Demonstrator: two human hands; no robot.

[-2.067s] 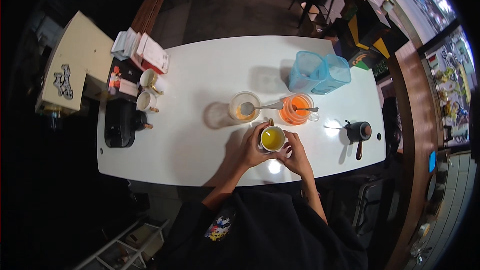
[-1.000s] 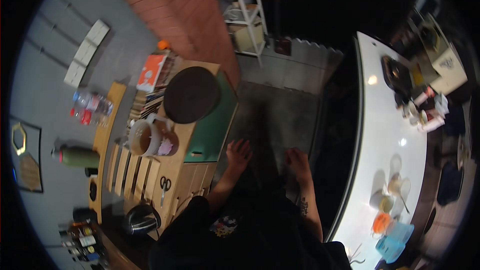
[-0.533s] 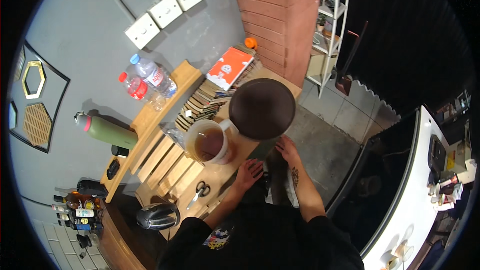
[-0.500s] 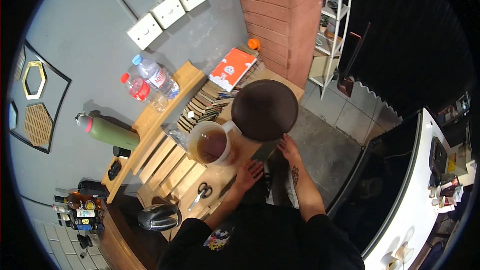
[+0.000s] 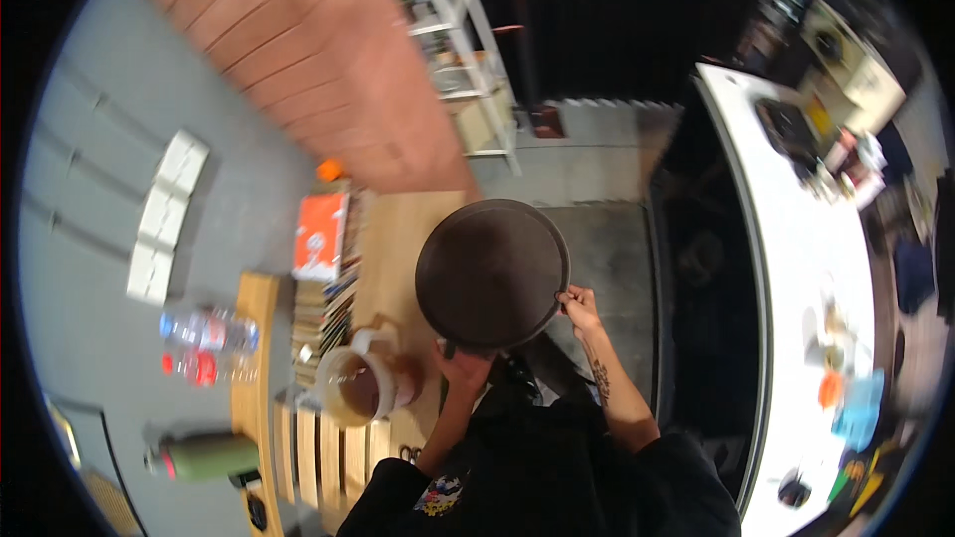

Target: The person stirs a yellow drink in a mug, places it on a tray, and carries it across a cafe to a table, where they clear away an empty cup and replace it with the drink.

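A round dark brown tray (image 5: 492, 273) is held in front of me, its flat face up, overlapping the wooden table's right edge and the floor. My right hand (image 5: 580, 310) is closed on the tray's right rim, thumb on top. At the near left rim my left hand (image 5: 464, 370) grips the tray, its fingers partly hidden beneath it and somewhat blurred. Left of that hand, a translucent pitcher (image 5: 360, 388) of brown liquid stands on the table, its handle toward the far side.
The wooden table (image 5: 408, 229) carries a row of books with an orange notebook (image 5: 320, 237) on top. Plastic bottles (image 5: 209, 330) and a green flask (image 5: 207, 457) are on the wooden ledge at left. A white counter (image 5: 806, 268) runs along the right; shelves (image 5: 463, 70) stand ahead.
Both my hands have taken hold of the tray's rim and lifted it off the table toward me. My view has turned right, so table and wall now appear farther left.
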